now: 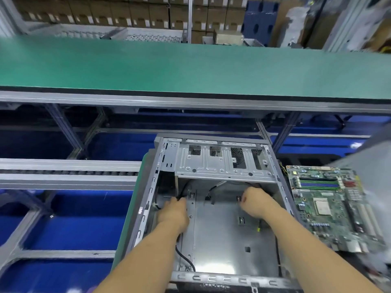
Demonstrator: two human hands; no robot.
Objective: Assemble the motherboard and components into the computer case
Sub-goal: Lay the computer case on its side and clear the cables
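Head view. An open computer case (211, 208) lay on its side with the open face up, just in front of a green conveyor belt (190, 66). A perforated metal drive cage (224, 163) spanned the far end of the case. Both hands reached inside, below the cage. The left hand (173, 212) had its fingers curled at a black cable (184, 256) that ran along the left side of the case floor; whether it actually gripped the cable could not be told. The right hand (257, 203) had its fingers curled near a small bracket on the case floor, and what it held, if anything, could not be told. The motherboard (334, 208) lay outside the case, just beside its right wall, component side up, with its blue memory slots toward the far end. Stacked cardboard boxes (118, 11) stood behind the belt.
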